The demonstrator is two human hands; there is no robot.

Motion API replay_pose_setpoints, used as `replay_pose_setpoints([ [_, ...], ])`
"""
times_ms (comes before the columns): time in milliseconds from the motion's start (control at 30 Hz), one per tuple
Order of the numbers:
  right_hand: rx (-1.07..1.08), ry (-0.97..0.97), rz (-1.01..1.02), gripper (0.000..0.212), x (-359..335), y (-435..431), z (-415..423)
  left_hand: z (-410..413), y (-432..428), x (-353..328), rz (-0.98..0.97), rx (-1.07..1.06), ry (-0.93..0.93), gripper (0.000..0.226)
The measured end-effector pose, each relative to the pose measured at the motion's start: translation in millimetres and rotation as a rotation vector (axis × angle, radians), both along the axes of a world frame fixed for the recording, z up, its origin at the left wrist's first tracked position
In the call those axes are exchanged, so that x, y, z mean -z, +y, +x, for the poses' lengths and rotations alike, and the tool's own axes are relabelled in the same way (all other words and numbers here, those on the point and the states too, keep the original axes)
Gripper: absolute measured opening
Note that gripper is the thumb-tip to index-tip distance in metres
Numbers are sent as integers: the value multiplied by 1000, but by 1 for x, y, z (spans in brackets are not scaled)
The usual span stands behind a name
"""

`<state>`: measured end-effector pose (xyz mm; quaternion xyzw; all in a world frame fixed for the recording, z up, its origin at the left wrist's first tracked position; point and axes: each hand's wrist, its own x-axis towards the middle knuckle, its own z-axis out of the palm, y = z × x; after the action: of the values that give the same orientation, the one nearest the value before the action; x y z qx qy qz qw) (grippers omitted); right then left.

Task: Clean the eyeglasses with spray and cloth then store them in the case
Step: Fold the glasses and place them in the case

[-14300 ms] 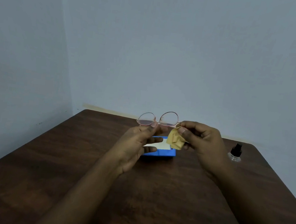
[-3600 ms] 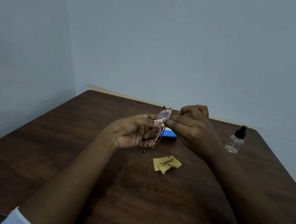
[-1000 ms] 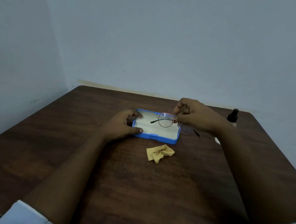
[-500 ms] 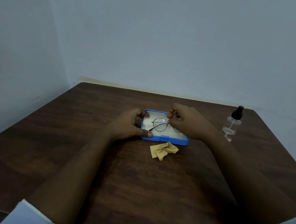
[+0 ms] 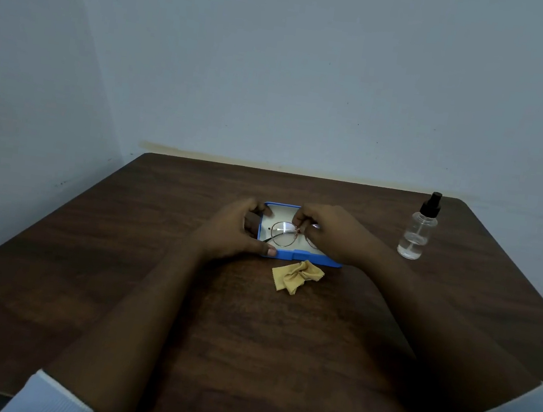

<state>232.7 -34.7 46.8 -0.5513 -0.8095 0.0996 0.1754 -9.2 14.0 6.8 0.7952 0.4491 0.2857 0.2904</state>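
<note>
Two hands: left hand point(image 5: 235, 232) grips the left end of the flat blue plastic case point(image 5: 301, 255), thumb on the near rim, fingers curled over the far rim; right hand point(image 5: 332, 234) pinches the round thin metal-framed eyeglasses point(image 5: 283, 235) at the bridge
Eyeglasses: inside the case, low over its cream lining; I cannot tell if they already rest on it or hang just above
Change: some seconds ago both hands held the eyeglasses up in the air; one second ago the right hand carried them over the right rim of the case; now they are down inside it, more to the left
Meaning: wiping seems finished and the storing is almost done; I judge that it remains to let go of the frame and close the case
Cloth: crumpled yellow cleaning cloth point(image 5: 295, 275) lies on the dark brown wooden table point(image 5: 245, 340), just near of the case, touched by no hand
Spray: small clear spray bottle with black cap point(image 5: 417, 232) stands upright at far right, well apart from the case
Hidden: right lens is covered by the right hand; whether the temples are folded flat is hard to see; no lid is visible
</note>
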Motion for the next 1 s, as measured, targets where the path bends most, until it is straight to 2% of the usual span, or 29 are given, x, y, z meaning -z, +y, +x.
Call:
replay_pose_setpoints([
  [700,29,-115,103,29,7,5,6,-5,1,4,-32,-3,-73,76],
  [1000,-22,-113,67,28,6,3,3,-5,4,5,-35,8,-64,76],
])
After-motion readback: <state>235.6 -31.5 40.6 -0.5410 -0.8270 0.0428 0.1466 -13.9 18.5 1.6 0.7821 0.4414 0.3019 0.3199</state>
